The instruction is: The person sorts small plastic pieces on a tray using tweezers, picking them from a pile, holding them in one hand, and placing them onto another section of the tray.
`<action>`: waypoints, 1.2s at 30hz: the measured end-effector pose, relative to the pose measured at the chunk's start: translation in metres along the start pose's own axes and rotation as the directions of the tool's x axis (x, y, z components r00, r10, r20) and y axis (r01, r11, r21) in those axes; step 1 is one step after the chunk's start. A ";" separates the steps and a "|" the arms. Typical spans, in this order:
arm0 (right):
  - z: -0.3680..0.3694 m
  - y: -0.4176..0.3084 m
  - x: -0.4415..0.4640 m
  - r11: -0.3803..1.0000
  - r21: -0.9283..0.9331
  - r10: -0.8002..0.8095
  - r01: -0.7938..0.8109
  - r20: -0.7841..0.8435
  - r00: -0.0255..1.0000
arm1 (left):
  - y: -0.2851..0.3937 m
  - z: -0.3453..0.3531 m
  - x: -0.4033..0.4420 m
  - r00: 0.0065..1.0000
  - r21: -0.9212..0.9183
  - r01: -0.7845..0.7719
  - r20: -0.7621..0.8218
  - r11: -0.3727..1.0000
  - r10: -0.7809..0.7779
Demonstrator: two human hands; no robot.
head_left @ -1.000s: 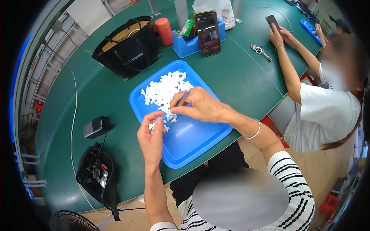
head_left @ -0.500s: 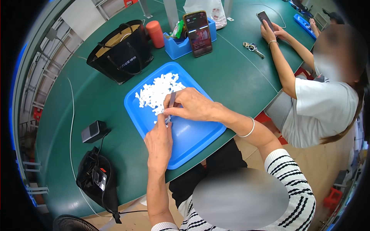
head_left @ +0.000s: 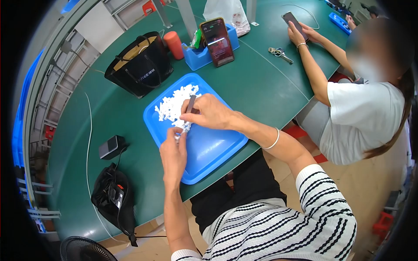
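A blue tray (head_left: 213, 150) lies on the table with a heap of small white plastic pieces (head_left: 173, 104) toward its far end. My right hand (head_left: 211, 112) is over the tray, closed around a narrow, flat, dark strip-like tool (head_left: 191, 103); its lower end is hidden by the fingers. Just below that hand are a few white pieces (head_left: 186, 126). My left hand (head_left: 173, 153) is at the tray's left side, thumb and forefinger pinched on a small white piece (head_left: 177, 137). That piece is mostly covered by the fingertips.
Behind the tray stand a black bag (head_left: 141, 65), a red cylinder (head_left: 174, 45), and a phone (head_left: 217, 42) leaning on a blue holder (head_left: 198, 58). To the left are a power bank (head_left: 111, 147) and a black pouch (head_left: 111, 195). Another person (head_left: 357, 113) sits at right holding a phone, near keys (head_left: 281, 55).
My left hand has drawn slightly away from my right fingertips, and a white piece now shows in its pinch. My right hand still grips the dark tool. The whole view has shifted slightly.
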State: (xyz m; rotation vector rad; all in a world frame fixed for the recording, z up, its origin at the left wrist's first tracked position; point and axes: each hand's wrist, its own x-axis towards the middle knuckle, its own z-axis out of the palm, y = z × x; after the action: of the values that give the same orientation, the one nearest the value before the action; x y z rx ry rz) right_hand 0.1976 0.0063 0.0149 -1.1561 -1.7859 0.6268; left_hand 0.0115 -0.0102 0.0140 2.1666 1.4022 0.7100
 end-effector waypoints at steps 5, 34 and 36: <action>-0.003 -0.006 0.001 0.965 0.261 0.005 0.020 -0.094 0.996 | -0.020 -0.009 0.008 0.986 -0.556 0.168 0.084 0.814 -0.146; 0.002 -0.012 -0.007 0.882 0.367 -0.288 0.295 -0.075 0.955 | -0.003 -0.003 -0.009 0.918 -0.933 0.341 0.357 -0.118 -0.172; 0.000 -0.012 -0.008 0.906 0.296 -0.308 0.303 -0.030 0.951 | -0.003 -0.002 -0.008 0.914 -0.936 0.342 0.352 -0.086 -0.201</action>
State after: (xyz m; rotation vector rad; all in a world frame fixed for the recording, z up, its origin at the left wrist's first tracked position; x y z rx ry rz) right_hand 0.1930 -0.0064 0.0212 -0.6507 -1.7658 0.6890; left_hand 0.0055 -0.0167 0.0122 0.5987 0.6626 0.9684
